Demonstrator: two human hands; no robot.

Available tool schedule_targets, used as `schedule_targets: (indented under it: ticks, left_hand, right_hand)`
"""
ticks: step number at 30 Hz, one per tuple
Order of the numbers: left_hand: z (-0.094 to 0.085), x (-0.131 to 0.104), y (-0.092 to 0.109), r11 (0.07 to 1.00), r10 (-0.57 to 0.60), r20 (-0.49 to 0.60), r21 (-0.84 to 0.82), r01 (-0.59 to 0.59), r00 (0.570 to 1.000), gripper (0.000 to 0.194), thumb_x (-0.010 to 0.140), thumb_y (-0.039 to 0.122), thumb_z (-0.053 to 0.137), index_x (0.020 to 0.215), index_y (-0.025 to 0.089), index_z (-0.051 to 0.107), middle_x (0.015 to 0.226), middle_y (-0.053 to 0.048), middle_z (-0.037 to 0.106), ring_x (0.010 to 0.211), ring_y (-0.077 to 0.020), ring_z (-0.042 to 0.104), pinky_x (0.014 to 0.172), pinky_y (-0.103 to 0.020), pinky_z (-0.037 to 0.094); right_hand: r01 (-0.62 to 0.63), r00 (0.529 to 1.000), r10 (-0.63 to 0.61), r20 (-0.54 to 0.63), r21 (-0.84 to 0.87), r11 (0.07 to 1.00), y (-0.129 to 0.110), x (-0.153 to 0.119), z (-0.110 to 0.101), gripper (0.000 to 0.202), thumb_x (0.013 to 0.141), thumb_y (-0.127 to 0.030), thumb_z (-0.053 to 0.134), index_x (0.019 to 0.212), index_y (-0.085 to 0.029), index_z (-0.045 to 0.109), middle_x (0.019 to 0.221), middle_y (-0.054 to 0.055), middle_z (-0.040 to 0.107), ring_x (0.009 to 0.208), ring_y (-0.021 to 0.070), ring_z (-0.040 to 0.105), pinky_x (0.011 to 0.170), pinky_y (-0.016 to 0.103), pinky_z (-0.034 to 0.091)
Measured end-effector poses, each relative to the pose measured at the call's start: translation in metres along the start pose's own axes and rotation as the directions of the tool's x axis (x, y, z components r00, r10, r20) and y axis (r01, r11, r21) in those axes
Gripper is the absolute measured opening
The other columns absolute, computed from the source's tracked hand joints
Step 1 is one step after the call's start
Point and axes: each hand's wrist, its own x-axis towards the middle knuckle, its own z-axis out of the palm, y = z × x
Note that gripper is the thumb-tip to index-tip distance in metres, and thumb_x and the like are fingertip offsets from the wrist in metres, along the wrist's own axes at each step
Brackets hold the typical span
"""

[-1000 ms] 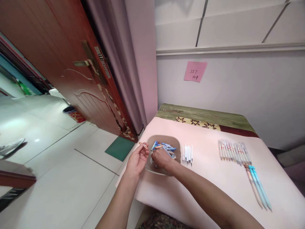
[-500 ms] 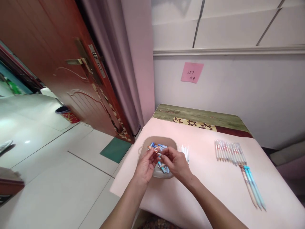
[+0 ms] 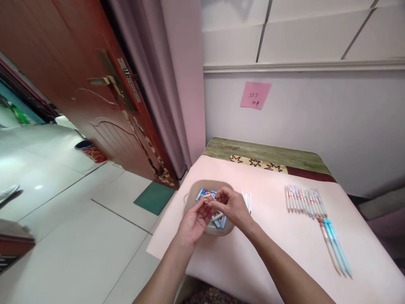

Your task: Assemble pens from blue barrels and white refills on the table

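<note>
Over the beige plastic bin (image 3: 192, 191), my left hand (image 3: 194, 221) pinches a small pen part (image 3: 206, 201) between thumb and fingers. It looks like a short tube with an orange-brown end. My right hand (image 3: 232, 207) is closed, its thumb and forefinger tips close beside that part. What they grip, if anything, is hidden. Inside the bin lie several loose blue, white and orange pen parts (image 3: 222, 221), partly covered by my hands. Thin white pen refills (image 3: 248, 200) lie on the table just right of the bin, partly behind my right hand.
On the right of the pink-covered table (image 3: 268, 236) is a row of pens (image 3: 305, 202), with light blue and beige pens (image 3: 337, 249) nearer me. A pink note (image 3: 255, 95) is on the wall. A brown door (image 3: 104, 88) stands at the left.
My right fingers have curled and shifted slightly up and to the left, against the left fingertips. The pen part in my left hand has moved a little to the left.
</note>
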Motion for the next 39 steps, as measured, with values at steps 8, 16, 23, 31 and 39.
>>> schedule_targets:
  ticks: [8, 16, 23, 31, 39]
  left_hand:
    - [-0.011, -0.005, 0.056, 0.972, 0.122, -0.061, -0.194, -0.132, 0.991, 0.013, 0.09, 0.009, 0.05, 0.094, 0.007, 0.062, 0.075, -0.009, 0.072, 0.059, -0.0121, 0.068, 0.055, -0.02, 0.058]
    - [-0.005, -0.006, 0.044, 0.972, 0.079, -0.044, -0.219, -0.087, 0.996, 0.013, 0.09, 0.004, 0.047, 0.093, 0.002, 0.06, 0.079, -0.014, 0.072, 0.057, -0.0097, 0.067, 0.053, -0.013, 0.057]
    - [-0.009, -0.003, 0.039, 0.982, 0.072, -0.03, -0.173, -0.076, 0.997, 0.01, 0.087, 0.003, 0.051, 0.087, 0.004, 0.061, 0.08, -0.015, 0.072, 0.057, -0.0108, 0.068, 0.052, -0.015, 0.057]
    - [-0.015, 0.003, 0.046, 0.979, 0.103, -0.033, -0.171, -0.107, 0.994, 0.012, 0.089, 0.003, 0.048, 0.089, 0.004, 0.06, 0.079, -0.013, 0.072, 0.057, -0.0097, 0.067, 0.053, -0.014, 0.057]
    - [-0.012, 0.001, 0.042, 0.985, 0.134, -0.032, -0.109, -0.137, 0.99, 0.013, 0.089, 0.004, 0.048, 0.087, 0.006, 0.06, 0.077, -0.012, 0.072, 0.056, -0.0097, 0.066, 0.052, -0.015, 0.057]
  right_hand:
    - [0.184, 0.942, 0.07, 0.329, -0.678, 0.711, 0.015, 0.013, 0.015, 0.017, 0.08, -0.02, 0.057, 0.086, -0.021, 0.072, 0.087, 0.005, 0.073, 0.08, 0.0177, 0.065, 0.067, 0.023, 0.044]
    - [0.327, 0.834, 0.184, 0.521, -0.733, 0.596, 0.029, 0.014, 0.056, 0.019, 0.073, -0.013, 0.058, 0.08, -0.017, 0.076, 0.082, 0.011, 0.074, 0.078, 0.0225, 0.068, 0.068, 0.026, 0.045]
    - [0.264, 0.856, 0.232, 0.462, -0.775, 0.574, 0.024, 0.016, 0.075, 0.023, 0.075, -0.014, 0.054, 0.087, -0.011, 0.074, 0.085, 0.017, 0.074, 0.078, 0.0268, 0.069, 0.068, 0.03, 0.049]
    - [0.107, 0.878, 0.293, 0.378, -0.753, 0.649, 0.036, 0.02, 0.092, 0.022, 0.061, -0.009, 0.061, 0.079, -0.005, 0.073, 0.079, 0.023, 0.072, 0.077, 0.0332, 0.068, 0.067, 0.036, 0.051]
    - [-0.006, 0.938, 0.143, 0.315, -0.398, 0.917, 0.038, 0.022, 0.026, 0.019, 0.08, -0.022, 0.047, 0.085, -0.017, 0.065, 0.08, 0.004, 0.071, 0.072, 0.0154, 0.065, 0.065, 0.024, 0.05]
